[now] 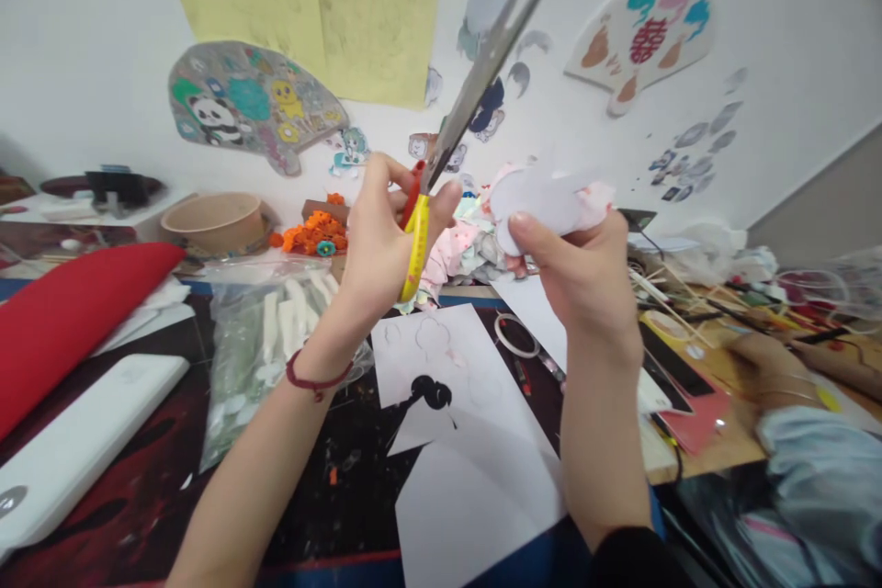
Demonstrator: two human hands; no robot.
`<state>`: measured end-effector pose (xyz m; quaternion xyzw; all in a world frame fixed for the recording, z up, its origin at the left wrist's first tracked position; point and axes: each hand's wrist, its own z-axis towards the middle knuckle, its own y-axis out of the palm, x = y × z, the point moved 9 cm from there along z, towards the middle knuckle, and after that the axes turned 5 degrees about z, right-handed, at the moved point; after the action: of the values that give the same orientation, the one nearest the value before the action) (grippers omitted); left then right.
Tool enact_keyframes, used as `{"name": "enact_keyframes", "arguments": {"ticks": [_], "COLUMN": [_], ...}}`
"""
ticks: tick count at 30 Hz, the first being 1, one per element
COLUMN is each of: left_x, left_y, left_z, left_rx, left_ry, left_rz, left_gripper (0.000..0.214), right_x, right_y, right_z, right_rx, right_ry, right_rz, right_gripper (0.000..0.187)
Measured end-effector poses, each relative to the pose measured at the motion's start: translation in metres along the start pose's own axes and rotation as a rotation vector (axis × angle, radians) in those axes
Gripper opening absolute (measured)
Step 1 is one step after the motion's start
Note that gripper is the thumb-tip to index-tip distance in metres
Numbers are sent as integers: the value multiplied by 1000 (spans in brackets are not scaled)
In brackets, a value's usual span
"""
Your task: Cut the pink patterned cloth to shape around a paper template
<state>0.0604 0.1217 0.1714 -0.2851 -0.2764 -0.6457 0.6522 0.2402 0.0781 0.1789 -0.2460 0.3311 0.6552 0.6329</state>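
My left hand [386, 234] grips scissors [415, 243] by their red and yellow handles. Their long blades point up and to the right, with a narrow gap at the tips. In my right hand [585, 276] a rounded white paper cutout [541, 200] is pinched under the thumb, with pink-patterned material showing at its edges. The blades are apart from the cutout. Below both hands, white paper sheets [482, 487] lie on the dark table, one bearing faint pencil outlines. A black cutout shape [432, 391] rests on them.
To the left are a bag of white and green pieces [268, 340], a white case [89, 441] and a red object [75, 322]. Crumpled patterned paper [451, 248] lies behind my hands, a tape roll [516, 335] on the right. Another person's hand [775, 367] is at far right.
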Motion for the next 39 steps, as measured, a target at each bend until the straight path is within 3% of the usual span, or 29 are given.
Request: {"name": "enact_keyframes", "arguments": {"ticks": [2, 5, 13, 18, 25, 31, 36, 39], "left_x": [7, 14, 22, 22, 30, 50, 52, 51], "left_y": [14, 22, 5, 5, -3, -7, -10, -10], "left_z": [-5, -11, -13, -10, -11, -15, -15, -15], "left_rx": [-110, -174, -18, -25, 2, 32, 37, 26], "left_ry": [-39, -63, 80, 117, 153, 207, 171, 162], "left_rz": [-197, -257, -169, -160, -108, -114, -114, -101], "left_gripper": [48, 52, 53, 53, 49, 50, 53, 52], "right_x": [-1, -3, 4, 9, 9, 5, 0, -1], "right_y": [4, 7, 13, 23, 27, 28, 25, 24], "right_z": [-2, -6, -5, -4, -5, -5, -6, -6], "right_rx": [7, 14, -118, -204, -245, -253, -174, -149], "right_ry": [-8, 13, 125, 145, 163, 133, 120, 112], "right_rz": [-18, -41, -29, 42, 46, 52, 15, 13], "right_gripper": [13, 14, 15, 23, 16, 20, 29, 23]}}
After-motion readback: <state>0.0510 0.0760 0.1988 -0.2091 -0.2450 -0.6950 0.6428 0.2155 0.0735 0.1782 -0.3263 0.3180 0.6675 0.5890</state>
